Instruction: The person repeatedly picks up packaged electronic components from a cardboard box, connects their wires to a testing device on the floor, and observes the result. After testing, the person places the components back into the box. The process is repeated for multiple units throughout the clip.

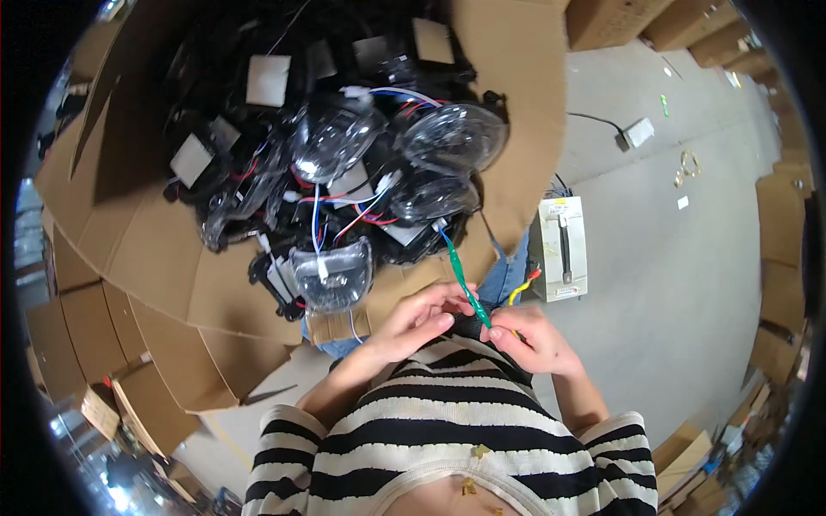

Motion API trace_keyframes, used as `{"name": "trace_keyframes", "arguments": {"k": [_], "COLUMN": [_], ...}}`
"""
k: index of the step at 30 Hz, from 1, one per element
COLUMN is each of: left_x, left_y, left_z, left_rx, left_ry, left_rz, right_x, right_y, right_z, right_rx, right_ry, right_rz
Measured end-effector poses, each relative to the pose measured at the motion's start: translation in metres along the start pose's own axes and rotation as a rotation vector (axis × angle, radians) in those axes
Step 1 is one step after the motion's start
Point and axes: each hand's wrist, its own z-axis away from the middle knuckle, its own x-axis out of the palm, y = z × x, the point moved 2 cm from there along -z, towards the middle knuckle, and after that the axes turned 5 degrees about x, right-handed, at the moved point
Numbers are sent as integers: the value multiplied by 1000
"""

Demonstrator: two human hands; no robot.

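Green lead (460,277): thin insulated wire, running from the lamp units in the carton at frame centre down to both hands at lower centre; lower end pinched at the fingertips.
Handling, green lead: judged light, limp and flexible; smooth insulation likely to slip under a loose pinch; grip best taken near the end, close to the clip or connector, not mid-span.
Left hand (419,320): fingers curled in, tips closed around a small dark part at the wire's lower end; thumb pressed toward the index finger.
Right hand (531,338): fingers bent, tips meeting the lower end of the green lead, touching the left fingertips; grip narrow, nearly closed.
Dark part (469,325): small, mostly hidden between the fingers; kind not determinable.
Yellow and red leads (522,288): short, just above the right hand, beside the green lead; ends not clearly visible.
Lamp units (331,273): clear domed lenses on black housings, heaped with white, blue and red wiring; judged rigid but scratch-prone, lenses brittle; hold by the black housing, not by the lens or the wires.
Carton (155,232): large open cardboard box, upper left to centre, flaps spread.
Boxed tool (564,248): flat pack on the grey floor, right of the carton.
Striped top (447,430): black and white, lower centre.
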Motion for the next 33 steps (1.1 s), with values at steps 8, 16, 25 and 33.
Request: {"name": "trace_keyframes", "arguments": {"k": [8, 16, 25, 33], "left_x": [0, -6, -65, -101], "left_y": [17, 16, 2, -35], "left_z": [25, 33, 122, 136], "left_rx": [-28, 413, -167, 253], "left_ry": [272, 361, 226, -278], "left_rz": [-191, -1067, -1588, -1945], "right_x": [32, 57, 46, 58], "right_y": [10, -5, -16, -12], "right_z": [-12, -53, -52, -61], "right_rx": [38, -74, 227, 93], "right_ry": [-198, 100, 68, -69], "right_rz": [122, -60, -160, 90]}}
